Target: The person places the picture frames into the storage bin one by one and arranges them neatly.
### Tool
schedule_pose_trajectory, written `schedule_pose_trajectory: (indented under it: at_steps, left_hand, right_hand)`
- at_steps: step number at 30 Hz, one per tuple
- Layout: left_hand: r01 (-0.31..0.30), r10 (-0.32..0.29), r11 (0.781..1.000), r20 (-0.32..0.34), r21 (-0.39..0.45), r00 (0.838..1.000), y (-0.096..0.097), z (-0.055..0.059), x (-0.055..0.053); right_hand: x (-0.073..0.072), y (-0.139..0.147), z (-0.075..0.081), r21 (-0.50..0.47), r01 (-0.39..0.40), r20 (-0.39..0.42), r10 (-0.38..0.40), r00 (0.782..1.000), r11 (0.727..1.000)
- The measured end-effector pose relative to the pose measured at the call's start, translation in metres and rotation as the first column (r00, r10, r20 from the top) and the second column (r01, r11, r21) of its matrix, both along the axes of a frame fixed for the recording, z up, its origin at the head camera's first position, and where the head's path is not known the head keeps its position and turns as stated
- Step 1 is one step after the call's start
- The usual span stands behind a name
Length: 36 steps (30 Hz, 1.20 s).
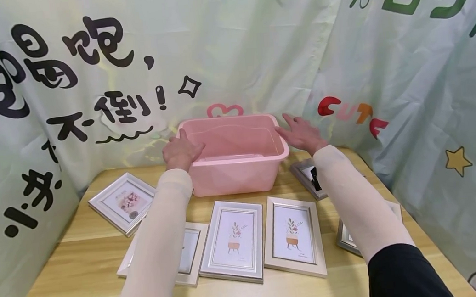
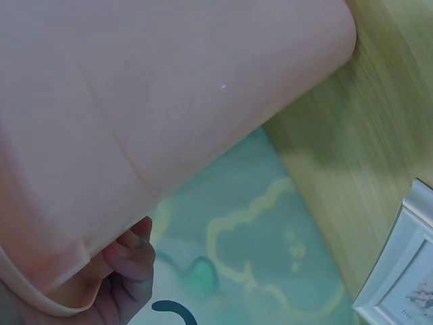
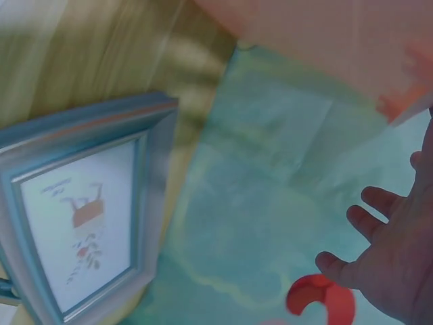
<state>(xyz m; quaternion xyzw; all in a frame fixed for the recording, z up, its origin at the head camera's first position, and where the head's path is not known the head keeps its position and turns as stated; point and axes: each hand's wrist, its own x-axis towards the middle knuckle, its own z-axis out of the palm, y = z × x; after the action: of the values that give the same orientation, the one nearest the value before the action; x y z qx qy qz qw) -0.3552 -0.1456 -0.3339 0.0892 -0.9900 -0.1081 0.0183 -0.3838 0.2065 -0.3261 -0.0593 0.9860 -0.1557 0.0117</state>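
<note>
A pink plastic tub [image 1: 233, 176] stands at the back of the wooden table. At its left end my left hand [image 1: 180, 151] grips the rim, thumb over the inner side; the left wrist view shows the fingers [image 2: 132, 261] curled beneath the lip. By the right end of the rim is my right hand [image 1: 302, 135], its fingers spread and straight. In the right wrist view those fingers [image 3: 365, 223] stand apart from the tub wall [image 3: 304, 40]. Under my right forearm lies a grey picture frame [image 1: 304, 174], partly hidden by the sleeve.
Several picture frames lie on the table [image 1: 76, 270]: a silver one [image 1: 221, 271] in the middle, a cream one [image 1: 319, 239] beside it, a white one [image 1: 110, 212] at left. Others are partly covered by my arms. A printed cloth [image 1: 256, 50] hangs behind the tub.
</note>
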Motion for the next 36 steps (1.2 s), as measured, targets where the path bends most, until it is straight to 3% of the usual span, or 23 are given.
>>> schedule_pose_trajectory:
  at_steps: [14,36]
  left_hand:
    - [-0.014,0.014,0.998,0.013,-0.060,1.000,0.003,0.001,0.001]
    - [-0.012,0.013,0.999,0.013,-0.053,1.000,0.002,0.001,-0.001]
  right_hand:
    - [0.000,0.029,-0.019,0.014,0.028,-0.025,-0.027,0.999,1.000]
    - [0.009,0.061,-0.053,0.084,0.041,0.091,-0.048,0.995,0.996]
